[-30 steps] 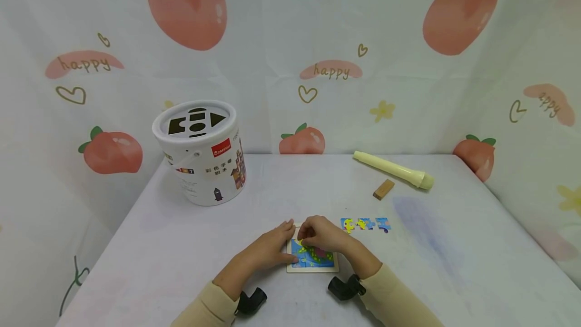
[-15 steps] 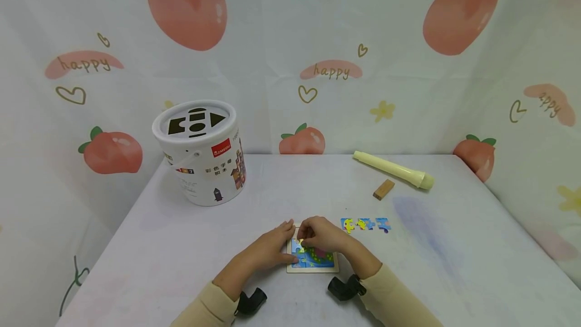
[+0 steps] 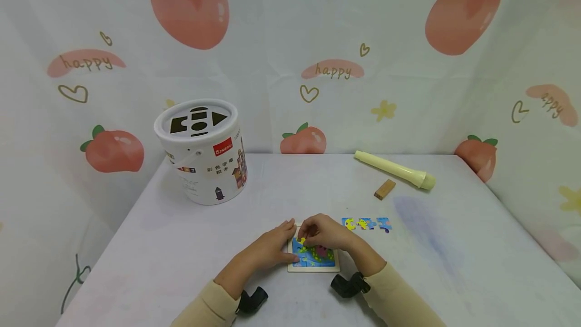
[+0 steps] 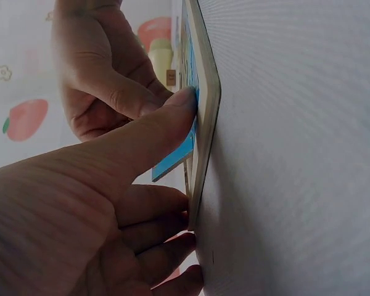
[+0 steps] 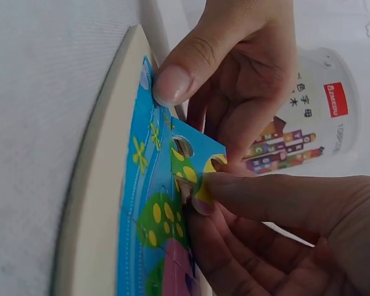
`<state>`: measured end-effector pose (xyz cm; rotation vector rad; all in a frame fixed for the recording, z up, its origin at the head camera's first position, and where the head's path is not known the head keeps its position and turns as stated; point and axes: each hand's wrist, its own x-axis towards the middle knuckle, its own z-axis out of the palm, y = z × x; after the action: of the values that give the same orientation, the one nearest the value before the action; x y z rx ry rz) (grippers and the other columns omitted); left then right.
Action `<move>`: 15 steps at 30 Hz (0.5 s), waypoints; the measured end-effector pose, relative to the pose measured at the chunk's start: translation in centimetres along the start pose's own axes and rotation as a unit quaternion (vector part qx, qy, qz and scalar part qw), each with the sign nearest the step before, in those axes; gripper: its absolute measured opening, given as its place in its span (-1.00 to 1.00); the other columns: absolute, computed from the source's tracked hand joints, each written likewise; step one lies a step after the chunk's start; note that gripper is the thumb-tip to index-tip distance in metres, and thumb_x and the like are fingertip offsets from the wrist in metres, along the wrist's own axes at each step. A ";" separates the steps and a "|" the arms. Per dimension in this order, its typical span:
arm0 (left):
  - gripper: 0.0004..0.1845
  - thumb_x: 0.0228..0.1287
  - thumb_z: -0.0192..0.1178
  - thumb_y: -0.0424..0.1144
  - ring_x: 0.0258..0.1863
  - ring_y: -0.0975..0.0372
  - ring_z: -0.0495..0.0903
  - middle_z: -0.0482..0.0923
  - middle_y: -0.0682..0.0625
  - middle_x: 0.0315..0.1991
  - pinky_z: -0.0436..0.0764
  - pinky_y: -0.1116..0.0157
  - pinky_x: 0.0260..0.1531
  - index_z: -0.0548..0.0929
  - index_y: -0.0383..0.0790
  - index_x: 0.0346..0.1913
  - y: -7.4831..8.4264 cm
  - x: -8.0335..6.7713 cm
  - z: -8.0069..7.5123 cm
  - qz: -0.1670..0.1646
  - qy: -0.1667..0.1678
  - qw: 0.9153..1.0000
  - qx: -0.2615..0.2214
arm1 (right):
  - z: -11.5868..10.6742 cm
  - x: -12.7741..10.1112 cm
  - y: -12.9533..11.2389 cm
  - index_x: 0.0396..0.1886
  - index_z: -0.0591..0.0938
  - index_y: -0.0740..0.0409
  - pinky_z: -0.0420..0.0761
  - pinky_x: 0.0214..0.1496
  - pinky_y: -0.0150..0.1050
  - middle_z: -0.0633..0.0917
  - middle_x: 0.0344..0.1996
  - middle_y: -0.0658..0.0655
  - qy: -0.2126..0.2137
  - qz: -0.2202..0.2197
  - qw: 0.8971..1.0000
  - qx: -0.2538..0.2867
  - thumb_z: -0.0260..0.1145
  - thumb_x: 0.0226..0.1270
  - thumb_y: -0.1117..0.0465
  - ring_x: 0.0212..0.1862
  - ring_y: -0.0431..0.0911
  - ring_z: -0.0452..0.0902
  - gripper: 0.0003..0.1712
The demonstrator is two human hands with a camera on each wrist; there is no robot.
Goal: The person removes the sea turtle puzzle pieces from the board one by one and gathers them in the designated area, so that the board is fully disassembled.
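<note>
A small wooden puzzle tray (image 3: 337,268) lies flat near the table's front edge, its blue picture partly filled. My right hand (image 3: 324,233) pinches a blue and yellow puzzle piece (image 5: 200,161) between thumb and fingers, tilted up over the tray's upper left part. My left hand (image 3: 271,247) holds the tray's left edge (image 4: 208,117): its thumb (image 4: 163,120) presses on top and its curled fingers lie against the side. A blue piece (image 4: 172,163) stands raised off the tray in the left wrist view.
Several loose puzzle pieces (image 3: 365,224) lie in a row right of the tray. A white shape-sorter bucket (image 3: 199,151) stands at the back left. A cream tube (image 3: 394,169) and a small wooden block (image 3: 384,189) lie at the back right. Patterned cloth walls surround the table.
My right hand has shifted the pinched piece slightly over the tray's upper left corner. The left hand keeps its place on the tray's edge.
</note>
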<state>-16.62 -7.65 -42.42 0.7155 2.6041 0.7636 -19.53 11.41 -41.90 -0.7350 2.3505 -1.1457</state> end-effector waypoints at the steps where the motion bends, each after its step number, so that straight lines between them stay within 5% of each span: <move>1: -0.17 0.08 0.29 -0.02 0.41 0.05 0.02 0.04 -0.12 0.42 0.15 0.03 0.31 0.22 -0.37 0.33 0.0 0.0 0.0 0.001 0.000 1.000 0.000 | 0.0 0.0 0.1 -0.36 0.63 0.20 0.54 -0.30 -0.40 0.63 -0.44 0.04 -0.001 0.000 1.000 0.004 0.26 0.16 0.39 -0.40 -0.20 0.47 -0.93; 15: -0.17 0.07 0.29 -0.03 0.40 0.04 0.04 0.04 -0.13 0.41 0.15 0.05 0.32 0.22 -0.38 0.32 0.2 -0.1 0.0 0.000 0.004 1.000 0.016 | -1.5 -1.8 1.5 -0.27 0.61 0.32 0.61 -0.35 -0.34 0.64 -0.42 0.08 0.030 0.035 0.994 0.098 0.26 0.20 0.30 -0.44 -0.20 0.52 -0.84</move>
<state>-16.46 -7.53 -42.28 0.7239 2.6281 0.7277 -19.44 14.15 -42.00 -0.5526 2.2510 -1.3610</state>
